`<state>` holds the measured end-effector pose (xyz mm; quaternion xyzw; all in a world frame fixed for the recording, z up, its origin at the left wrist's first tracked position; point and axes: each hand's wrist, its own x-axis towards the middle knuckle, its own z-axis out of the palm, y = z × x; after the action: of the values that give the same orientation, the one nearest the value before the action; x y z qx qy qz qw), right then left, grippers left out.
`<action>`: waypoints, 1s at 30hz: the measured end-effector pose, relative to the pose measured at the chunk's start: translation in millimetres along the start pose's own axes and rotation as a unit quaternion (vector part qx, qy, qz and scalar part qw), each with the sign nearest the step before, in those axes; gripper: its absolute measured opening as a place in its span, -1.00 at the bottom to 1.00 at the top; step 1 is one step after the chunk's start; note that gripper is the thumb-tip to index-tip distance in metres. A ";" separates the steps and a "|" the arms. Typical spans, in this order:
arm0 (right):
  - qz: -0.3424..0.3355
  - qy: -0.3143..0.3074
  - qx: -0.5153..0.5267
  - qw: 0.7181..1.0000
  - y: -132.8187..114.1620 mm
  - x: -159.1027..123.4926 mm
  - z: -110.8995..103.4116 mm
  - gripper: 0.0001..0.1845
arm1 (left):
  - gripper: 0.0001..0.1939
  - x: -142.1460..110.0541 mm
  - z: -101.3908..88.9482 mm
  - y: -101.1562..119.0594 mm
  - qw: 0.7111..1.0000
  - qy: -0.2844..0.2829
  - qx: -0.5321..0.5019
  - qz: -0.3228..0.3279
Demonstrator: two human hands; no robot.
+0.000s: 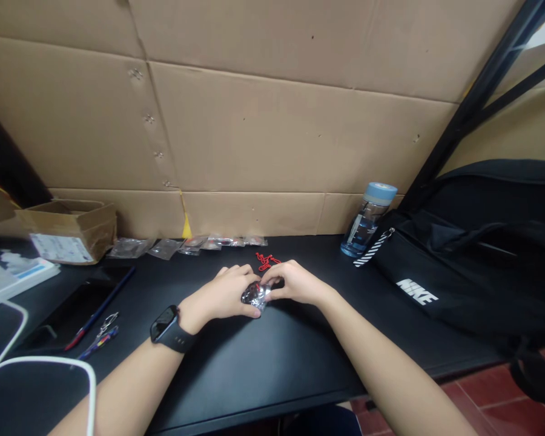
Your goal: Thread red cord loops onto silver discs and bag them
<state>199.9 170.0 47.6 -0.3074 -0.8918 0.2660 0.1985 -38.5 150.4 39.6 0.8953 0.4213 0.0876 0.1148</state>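
A small clear plastic bag (256, 295) with something dark and a bit of red inside lies between my hands on the black desk (254, 369). My left hand (229, 292) is curled around its left side, thumb along the near edge. From the right, my right hand (295, 282) pinches the bag's edge between thumb and fingers. Just beyond the fingers lies a tangled red cord (267, 261). What exactly the bag contains cannot be made out. A dark smartwatch (166, 325) is on my left wrist.
Several small clear packets (209, 243) line the cardboard wall (254, 133). An open cardboard box (72, 233), a tablet (79, 306), a pen (100, 307) and a keychain (104, 333) are at left, near a white cable (49, 360). At right stand a water bottle (366, 221) and a black bag (436, 266).
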 end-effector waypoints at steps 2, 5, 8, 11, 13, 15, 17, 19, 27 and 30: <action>-0.011 -0.006 -0.008 1.000 -1.3 -0.7 -1.4 -0.73 | -0.37 0.2 0.1 -0.4 1.000 -0.001 0.000 0.000; -0.034 -0.027 -0.009 0.999 -1.7 -3.7 -6.1 -0.73 | -0.36 0.4 0.1 -0.5 1.000 -0.002 -0.002 -0.001; -0.027 -0.032 0.017 0.999 0.8 -5.0 -7.5 -0.71 | -0.36 0.7 0.4 -0.4 1.000 -0.002 -0.005 -0.003; 0.004 -0.022 0.061 0.998 3.2 -2.8 -3.6 -0.73 | -0.37 1.3 0.2 -0.2 1.000 -0.003 -0.012 -0.004; 0.022 -0.017 0.087 0.996 3.9 -0.6 -0.3 -0.73 | -0.37 1.8 -0.2 0.0 1.000 -0.006 -0.019 -0.006; 0.030 -0.016 0.095 0.995 4.1 1.0 2.0 -0.72 | -0.36 2.1 -0.8 0.2 1.000 -0.009 -0.023 -0.012; 0.033 -0.017 0.090 0.995 4.1 1.7 2.9 -0.72 | -0.36 2.0 -1.2 0.4 1.000 -0.010 -0.023 -0.016; 0.041 -0.017 0.084 0.995 3.8 1.8 3.1 -0.72 | -0.35 1.6 -1.1 0.5 1.000 -0.009 -0.020 -0.018; 0.066 0.008 0.134 0.989 1.2 2.7 7.0 -0.67 | -0.35 1.8 -0.2 -3.4 1.000 -0.004 -0.013 -0.007; 0.063 0.004 0.123 0.990 1.2 2.7 6.9 -0.71 | -0.41 2.5 -1.9 -5.1 1.000 0.002 -0.015 0.000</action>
<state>194.8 170.1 42.0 -0.3376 -0.8303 0.3842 0.2214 -41.2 155.8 40.1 0.8934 0.4203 0.0954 0.1271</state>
